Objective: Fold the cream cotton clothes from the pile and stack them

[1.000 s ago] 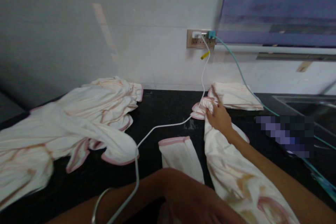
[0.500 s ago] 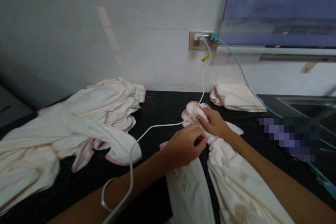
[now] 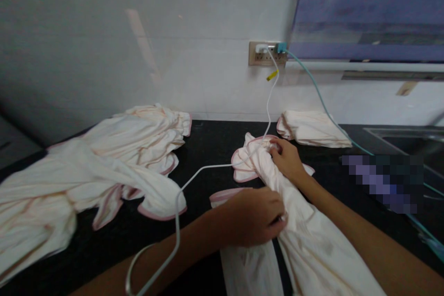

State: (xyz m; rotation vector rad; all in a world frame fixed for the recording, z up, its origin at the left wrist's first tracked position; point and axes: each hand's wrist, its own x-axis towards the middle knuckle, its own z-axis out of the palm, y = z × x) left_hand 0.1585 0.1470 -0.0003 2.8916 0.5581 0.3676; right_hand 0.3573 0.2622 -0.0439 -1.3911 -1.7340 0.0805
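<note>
A cream garment with pink edging (image 3: 312, 236) stretches from the near edge up the dark counter, bunched at its far end. My right hand (image 3: 287, 159) grips the bunched cloth near that scalloped pink end. Lower down, my left hand (image 3: 258, 217) has its fingers closed on the garment's left side. Under my left forearm lies another strip of cream cloth with a pink edge (image 3: 251, 263); whether it belongs to the same garment is hidden. A white cable (image 3: 218, 165) passes over the garment's far end and across my left forearm, which wears a bangle (image 3: 130, 273).
Crumpled cream cloths with pink trim (image 3: 135, 148) spread over the left of the counter. A folded cream cloth (image 3: 314, 129) lies by the wall. Cables run from a wall socket (image 3: 267, 54). A blurred-out purple object (image 3: 378, 185) and a sink (image 3: 398, 136) are at right.
My left hand has moved down and slightly right along the garment, away from my right hand. My right hand has shifted slightly right, and the far pink end is more spread out.
</note>
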